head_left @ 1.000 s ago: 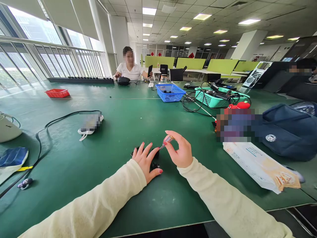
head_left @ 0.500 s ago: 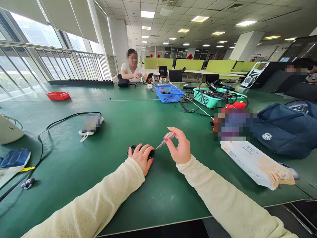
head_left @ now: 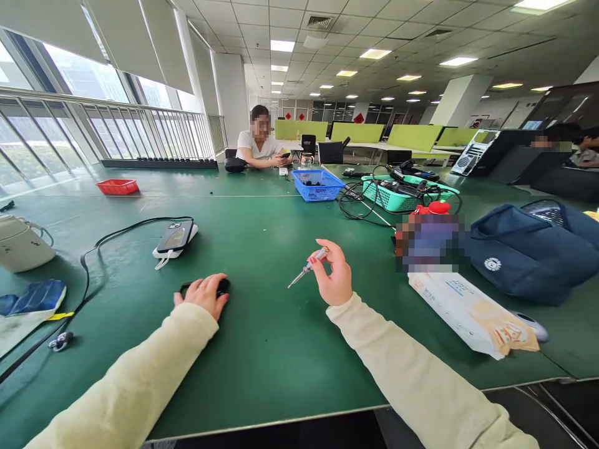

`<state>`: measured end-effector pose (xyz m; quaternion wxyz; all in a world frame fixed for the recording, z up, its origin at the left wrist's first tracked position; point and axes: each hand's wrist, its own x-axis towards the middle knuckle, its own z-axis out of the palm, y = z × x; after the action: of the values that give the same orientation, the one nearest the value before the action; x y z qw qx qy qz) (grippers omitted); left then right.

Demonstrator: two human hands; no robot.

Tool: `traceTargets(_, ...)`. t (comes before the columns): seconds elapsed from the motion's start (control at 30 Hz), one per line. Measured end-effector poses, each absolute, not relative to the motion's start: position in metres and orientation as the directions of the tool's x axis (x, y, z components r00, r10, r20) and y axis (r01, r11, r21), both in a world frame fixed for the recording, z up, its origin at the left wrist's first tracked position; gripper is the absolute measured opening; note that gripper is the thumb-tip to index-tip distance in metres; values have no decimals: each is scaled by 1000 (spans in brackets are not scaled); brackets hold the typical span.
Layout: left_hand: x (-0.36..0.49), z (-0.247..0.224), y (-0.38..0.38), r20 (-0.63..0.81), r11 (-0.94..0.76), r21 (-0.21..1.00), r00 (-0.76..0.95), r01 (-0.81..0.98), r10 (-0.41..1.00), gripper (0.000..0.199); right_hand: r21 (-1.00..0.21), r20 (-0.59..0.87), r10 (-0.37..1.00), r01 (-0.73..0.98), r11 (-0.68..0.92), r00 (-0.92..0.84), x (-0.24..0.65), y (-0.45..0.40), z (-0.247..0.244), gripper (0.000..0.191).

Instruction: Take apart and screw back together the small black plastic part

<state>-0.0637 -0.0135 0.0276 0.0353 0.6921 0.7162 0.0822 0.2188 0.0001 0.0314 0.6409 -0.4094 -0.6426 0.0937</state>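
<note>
My left hand (head_left: 206,294) is curled over a small black object (head_left: 223,287) on the green tabletop (head_left: 262,368). Most of that object is under my palm and fingers, so its kind cannot be made out. Above the table, to the right, my right hand (head_left: 334,274) pinches the clear handle of a small screwdriver (head_left: 309,265) between thumb and fingers. Its thin metal shaft points down and to the left, and the tip touches nothing but air or bare tabletop; a wide gap separates it from my left hand.
A phone (head_left: 174,237) on a white block lies left, with a black strap nearby. Farther back are a red tray (head_left: 118,187), a blue basket (head_left: 318,185) and a green basket (head_left: 397,194) of cables. A tissue pack (head_left: 463,305) and navy bag (head_left: 524,249) are right. Someone sits opposite.
My left hand has slid left with the black object, away from the screwdriver tip. The right hand stays nearly in place, still holding the screwdriver. The person opposite has lowered their arms.
</note>
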Motion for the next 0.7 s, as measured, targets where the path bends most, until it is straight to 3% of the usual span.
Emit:
traceTargets(0.2, -148, 30, 8, 120, 319, 207, -348, 925, 930, 44, -668, 727, 669, 387, 635, 156, 220, 1, 30, 30)
traceTargets(0.33, -188, 27, 14, 196, 318, 96, -331, 943, 923, 43, -676, 719, 678, 380, 631, 153, 220, 2, 29, 30)
traceTargets(0.5, -197, 35, 14, 184, 332, -87, -312, 939, 932, 45, -685, 711, 687, 369, 629, 149, 220, 2, 29, 30)
traceTargets(0.7, -194, 40, 15, 140, 340, -24, -334, 940, 932, 54, -688, 705, 697, 369, 624, 135, 219, 1, 29, 30)
